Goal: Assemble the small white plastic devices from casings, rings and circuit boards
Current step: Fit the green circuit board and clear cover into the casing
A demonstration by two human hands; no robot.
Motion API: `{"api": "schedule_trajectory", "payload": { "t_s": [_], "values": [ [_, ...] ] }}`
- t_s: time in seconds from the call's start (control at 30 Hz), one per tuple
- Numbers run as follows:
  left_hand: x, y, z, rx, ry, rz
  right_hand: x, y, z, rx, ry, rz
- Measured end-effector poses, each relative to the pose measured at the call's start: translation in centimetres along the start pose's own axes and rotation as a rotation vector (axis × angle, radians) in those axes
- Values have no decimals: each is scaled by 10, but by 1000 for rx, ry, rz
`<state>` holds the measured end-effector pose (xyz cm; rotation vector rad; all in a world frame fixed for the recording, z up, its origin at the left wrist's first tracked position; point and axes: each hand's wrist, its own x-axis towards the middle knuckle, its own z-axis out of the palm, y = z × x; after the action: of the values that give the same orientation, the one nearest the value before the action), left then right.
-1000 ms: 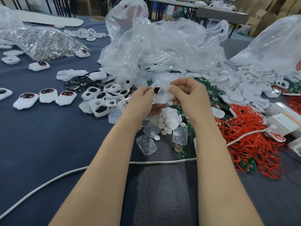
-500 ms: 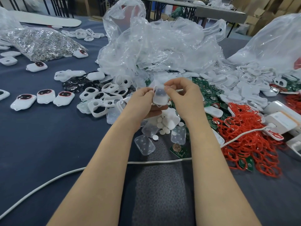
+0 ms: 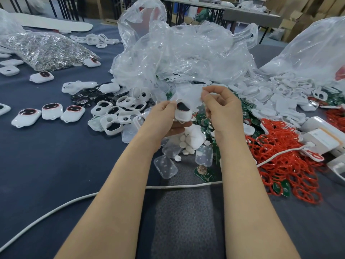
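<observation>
I grip the small white plastic casing [image 3: 183, 114] with the dark oval window in my left hand [image 3: 164, 118]. My fingers are curled under it and my thumb lies on its upper left edge. It is raised above the table, between my two hands, with the window facing up towards me.

My right hand [image 3: 223, 109] is just beside it. Its fingers are curled, and thumb and forefinger pinch the edge of a thin clear film [image 3: 188, 95] that hangs over the casing. The film is hard to tell apart from the crumpled clear plastic bag [image 3: 177, 53] heaped behind it.

Below my hands lie small white round discs [image 3: 186, 147], clear rounded plastic covers [image 3: 165, 168] and green circuit boards [image 3: 203, 173], one of them with a round metal cell on it. To the right of my right forearm spreads a tangled pile of red rings [image 3: 283, 161], with white boxes [image 3: 324, 136] beyond it. A white cable [image 3: 74, 202] runs across the dark blue table cover [image 3: 46, 165] under both forearms.

To the left sit open white casing frames [image 3: 112, 124] in a loose heap. Further left is a row of three finished white devices [image 3: 52, 110] with dark windows. At the far left is a clear bag of silvery metal parts [image 3: 43, 49].
</observation>
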<state>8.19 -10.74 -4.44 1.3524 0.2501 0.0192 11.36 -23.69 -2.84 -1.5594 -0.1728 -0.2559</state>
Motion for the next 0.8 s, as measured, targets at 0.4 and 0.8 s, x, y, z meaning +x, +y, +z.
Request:
{"api": "schedule_trajectory", "payload": {
  "t_s": [0.4,0.8],
  "values": [
    [1,1,1,-88,7,-35,-2,0,1,-132,-127,-25],
    [0,1,1,-31,-17,-4,0,4,5,-318,-151,-100]
  ]
}}
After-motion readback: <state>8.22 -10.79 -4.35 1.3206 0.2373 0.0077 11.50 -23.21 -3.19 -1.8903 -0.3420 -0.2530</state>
